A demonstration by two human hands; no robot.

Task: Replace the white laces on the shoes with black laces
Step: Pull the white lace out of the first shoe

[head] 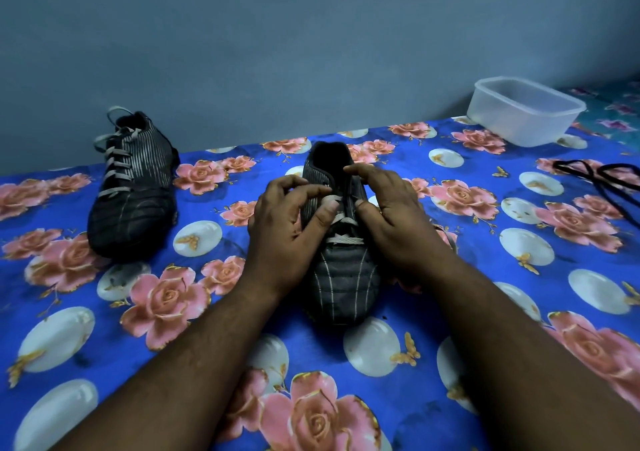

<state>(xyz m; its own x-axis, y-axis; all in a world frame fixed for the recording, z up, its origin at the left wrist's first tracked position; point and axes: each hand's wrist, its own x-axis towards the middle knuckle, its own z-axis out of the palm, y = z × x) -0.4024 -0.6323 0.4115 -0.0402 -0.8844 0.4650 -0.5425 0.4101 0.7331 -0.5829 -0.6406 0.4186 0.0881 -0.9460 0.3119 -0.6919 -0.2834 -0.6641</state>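
Observation:
A dark striped shoe point(341, 277) sits in the middle of the floral cloth, toe toward me. Its white lace point(344, 240) still crosses the lower eyelets. My left hand point(282, 232) pinches a strand of that white lace between thumb and fingers at the shoe's left side. My right hand point(391, 215) grips the shoe's right side, fingers curled over its upper edge. A second dark shoe point(133, 194) with white laces point(116, 159) stands at the back left. Black laces point(601, 173) lie loose at the far right.
A translucent plastic tub point(524, 113) stands at the back right near the wall. The blue floral cloth point(207, 346) covers the whole surface. A grey-blue wall point(277, 52) runs behind it.

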